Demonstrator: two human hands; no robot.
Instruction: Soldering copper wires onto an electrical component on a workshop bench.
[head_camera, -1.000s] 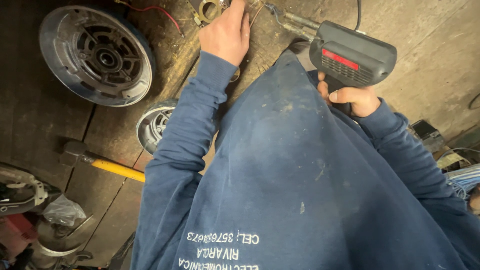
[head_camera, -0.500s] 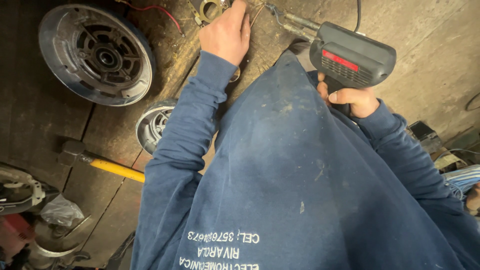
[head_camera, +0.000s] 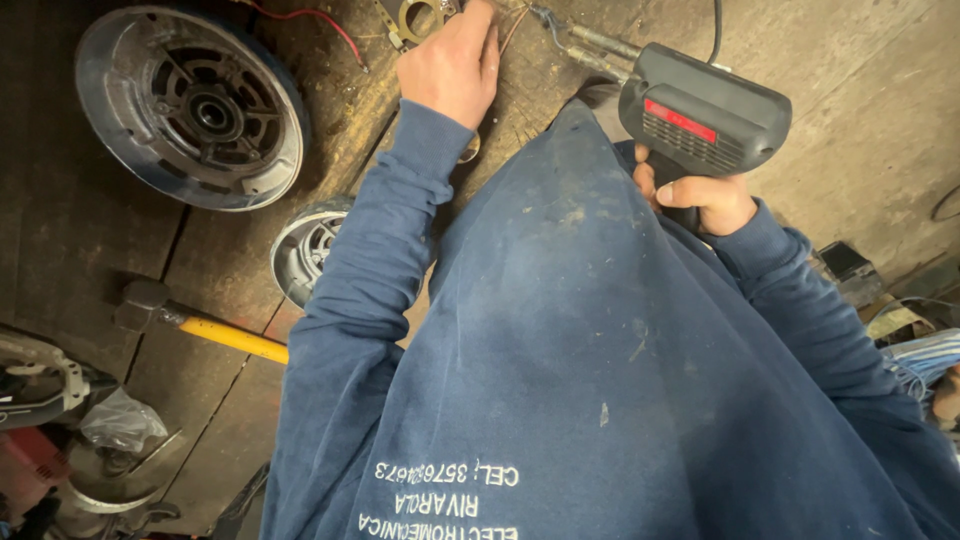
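Observation:
My left hand (head_camera: 452, 66) rests knuckles-up on the dark wooden workbench (head_camera: 80, 260) at the top centre, its fingers curled down onto a thin copper wire (head_camera: 508, 32). A brass ring-shaped part (head_camera: 420, 18) lies just beyond the fingertips. My right hand (head_camera: 703, 198) grips the handle of a black soldering gun (head_camera: 705, 112) with a red strip on its side. The gun's metal tip (head_camera: 585, 42) points toward the left hand, close to the wire. My blue sweatshirt fills the lower middle of the view and hides the bench beneath it.
A large round metal motor cover (head_camera: 190, 105) lies at the top left. A smaller one (head_camera: 303, 256) is half hidden by my left sleeve. A hammer with a yellow handle (head_camera: 205, 328) lies left of it. Tool clutter (head_camera: 60, 420) sits bottom left, a small black box (head_camera: 848, 264) at right.

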